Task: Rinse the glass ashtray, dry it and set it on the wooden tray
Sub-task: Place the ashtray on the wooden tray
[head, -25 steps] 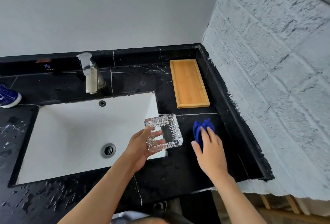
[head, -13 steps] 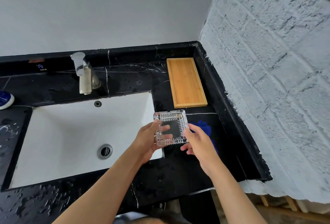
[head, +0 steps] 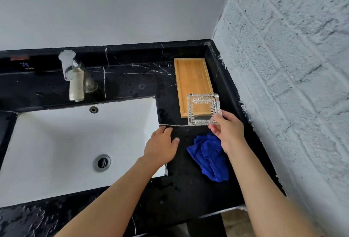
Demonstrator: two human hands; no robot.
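The square clear glass ashtray [head: 203,109] is held at its near right corner by my right hand [head: 227,132], over the near end of the wooden tray [head: 191,78]. Whether it touches the tray I cannot tell. My left hand [head: 160,146] is empty, palm down with fingers loosely apart, at the sink's right edge. A crumpled blue cloth [head: 209,156] lies on the black counter below my right hand.
A white sink [head: 66,148] with a drain fills the left of the black marble counter [head: 179,189], which is wet near the front. A chrome faucet [head: 72,75] stands behind the sink. A white brick wall borders the counter on the right.
The ashtray passed from my left hand to my right hand and moved right and away, over the tray's near end. My left hand let go. The blue cloth now lies uncovered on the counter.
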